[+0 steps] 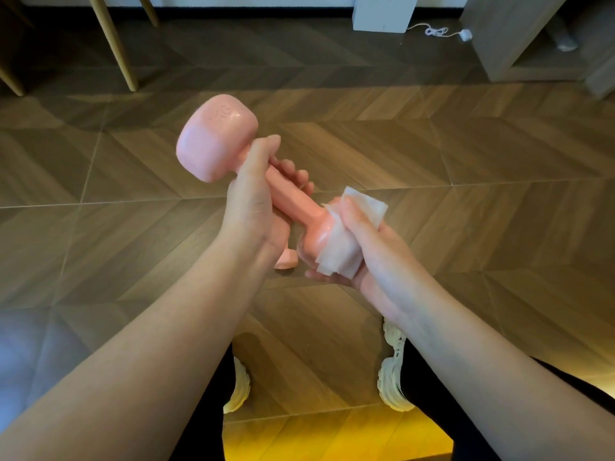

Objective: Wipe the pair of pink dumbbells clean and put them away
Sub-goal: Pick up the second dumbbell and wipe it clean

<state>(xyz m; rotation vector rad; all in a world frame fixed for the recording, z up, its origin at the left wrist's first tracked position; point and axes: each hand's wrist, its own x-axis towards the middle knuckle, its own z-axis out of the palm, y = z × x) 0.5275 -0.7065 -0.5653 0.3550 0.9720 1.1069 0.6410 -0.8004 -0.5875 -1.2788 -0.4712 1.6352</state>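
Note:
I hold a pink dumbbell [216, 141] in the air over the floor, tilted with one head up and to the left. My left hand [253, 201] grips its handle. My right hand [362, 247] wraps a white wipe [342, 254] around the lower head, which is mostly covered. A small pink piece of the second dumbbell [287, 261] shows on the floor below my left wrist; the rest of it is hidden.
Wooden herringbone floor [466, 161] all around. Wooden chair legs [116, 44] stand at the back left. A white block [382, 11], a white cable [436, 30] and a wooden shelf unit [532, 38] are at the back right. My white shoes [392, 377] are below.

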